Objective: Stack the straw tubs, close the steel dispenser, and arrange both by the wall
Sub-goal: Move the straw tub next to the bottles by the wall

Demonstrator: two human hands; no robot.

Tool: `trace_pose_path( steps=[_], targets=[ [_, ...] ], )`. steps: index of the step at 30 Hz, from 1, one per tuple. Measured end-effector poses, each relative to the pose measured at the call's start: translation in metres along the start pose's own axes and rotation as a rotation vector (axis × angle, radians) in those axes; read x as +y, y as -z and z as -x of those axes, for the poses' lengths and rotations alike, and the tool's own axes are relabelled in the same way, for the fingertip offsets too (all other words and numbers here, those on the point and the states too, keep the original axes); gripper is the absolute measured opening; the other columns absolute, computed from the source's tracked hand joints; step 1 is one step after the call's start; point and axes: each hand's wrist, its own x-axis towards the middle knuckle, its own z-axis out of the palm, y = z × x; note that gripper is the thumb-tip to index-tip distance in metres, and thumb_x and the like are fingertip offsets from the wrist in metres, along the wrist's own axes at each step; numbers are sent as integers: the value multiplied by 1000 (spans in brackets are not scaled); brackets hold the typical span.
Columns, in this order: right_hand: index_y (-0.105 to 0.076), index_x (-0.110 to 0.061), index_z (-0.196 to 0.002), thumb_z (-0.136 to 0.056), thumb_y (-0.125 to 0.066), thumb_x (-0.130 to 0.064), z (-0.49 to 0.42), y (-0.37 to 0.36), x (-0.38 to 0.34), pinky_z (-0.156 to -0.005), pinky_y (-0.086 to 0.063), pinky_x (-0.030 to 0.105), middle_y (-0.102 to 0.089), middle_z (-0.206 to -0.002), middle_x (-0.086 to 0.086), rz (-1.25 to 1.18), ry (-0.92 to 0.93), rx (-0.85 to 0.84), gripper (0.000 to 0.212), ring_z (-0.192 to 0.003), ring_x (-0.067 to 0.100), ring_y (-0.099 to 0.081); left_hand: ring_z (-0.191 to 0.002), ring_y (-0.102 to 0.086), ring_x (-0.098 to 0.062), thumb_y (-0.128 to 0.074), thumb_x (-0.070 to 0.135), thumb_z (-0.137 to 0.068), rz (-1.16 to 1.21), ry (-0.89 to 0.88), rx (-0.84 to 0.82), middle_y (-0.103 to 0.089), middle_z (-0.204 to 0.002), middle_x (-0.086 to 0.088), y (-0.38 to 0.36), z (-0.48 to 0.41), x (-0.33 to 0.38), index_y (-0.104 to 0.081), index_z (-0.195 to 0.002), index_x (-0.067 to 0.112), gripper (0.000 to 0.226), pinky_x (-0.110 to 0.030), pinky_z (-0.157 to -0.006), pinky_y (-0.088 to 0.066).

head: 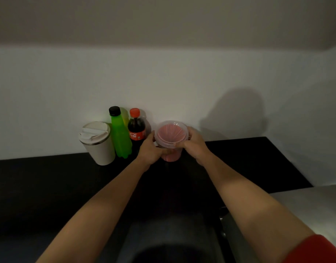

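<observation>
From the head camera, both hands are gripping a clear straw tub [171, 137] full of pink straws, above the dark counter [49, 186] near the white wall [182, 82]. The left hand [149, 149] is curling around its left side; the right hand [194, 142] is pinching the rim with thumb and fingers. Just left of the left hand are standing a cola bottle [136, 130], a green bottle [120, 133] and a white lidded tumbler [98, 143].
</observation>
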Motion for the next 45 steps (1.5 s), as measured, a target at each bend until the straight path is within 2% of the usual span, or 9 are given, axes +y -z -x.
trace_pose_path(
  steps=[6,10,14,20,24,27,31,37,45],
  targets=[
    [-55,-27,-105,-51,-87,-7,0,3,-4,-83,-50,29,-61,-102,-9,48,28,-34,66,-99,14,-59,-127,-46,-25,-87,13,-61,-90,26,-19,-47,-141,-9,-4,-1,-6,-30,-145,11,102,-46,-104,-41],
    [-61,-14,-116,-47,-88,-15,1,2,-4,-94,-50,43,-67,-113,4,108,99,-59,74,-106,20,-63,-130,-43,-25,-86,14,-62,-134,34,-21,-42,-145,-10,-6,-3,-5,-23,-148,11,106,-45,-107,-38],
    [-60,-12,-119,-48,-89,-13,0,1,-4,-95,-50,46,-66,-115,9,117,82,-44,77,-107,22,-63,-129,-44,-23,-85,15,-64,-156,15,-21,-43,-145,-8,-5,-1,-7,-20,-148,11,107,-43,-107,-38],
    [-55,-11,-124,-50,-90,-17,-6,0,-6,-94,-50,43,-63,-120,10,178,20,-26,82,-110,23,-60,-112,-48,-8,-87,21,-62,-174,-131,84,-48,-124,6,-11,5,-6,-28,-144,14,101,-11,-85,-39],
    [-58,-10,-122,-50,-90,-13,-5,1,-7,-93,-51,45,-64,-118,11,160,28,-15,79,-108,25,-61,-104,-49,-6,-86,25,-63,-184,-149,141,-53,-123,2,-14,4,-6,-32,-142,14,97,-12,-80,-41],
    [-60,-10,-120,-50,-90,-11,-5,1,-6,-92,-51,45,-66,-115,10,152,39,-23,77,-106,24,-63,-101,-50,-5,-87,27,-61,-188,-161,165,-53,-117,6,-14,4,-8,-35,-141,13,96,-2,-72,-39],
    [-58,-11,-120,-51,-89,-9,-3,0,-7,-93,-51,43,-65,-117,6,135,39,-8,75,-107,21,-61,-104,-51,-9,-88,27,-60,-193,-131,160,-55,-131,-5,-13,0,-9,-33,-142,13,100,-22,-86,-44],
    [-52,-11,-121,-60,-85,-12,-5,3,-8,-84,-52,30,-59,-120,8,70,-61,-11,69,-105,19,-58,-120,-51,-21,-88,22,-61,-167,-60,114,-49,-138,-9,-10,0,-11,-23,-147,12,108,-35,-99,-45],
    [-47,-9,-130,-79,-68,-19,-13,3,-6,-94,-50,39,-60,-123,11,-19,-227,29,56,-111,25,-59,-124,-49,-27,-88,17,-60,-203,101,-39,-49,-138,-12,-11,3,-19,-13,-149,14,117,-42,-104,-42]
  ],
)
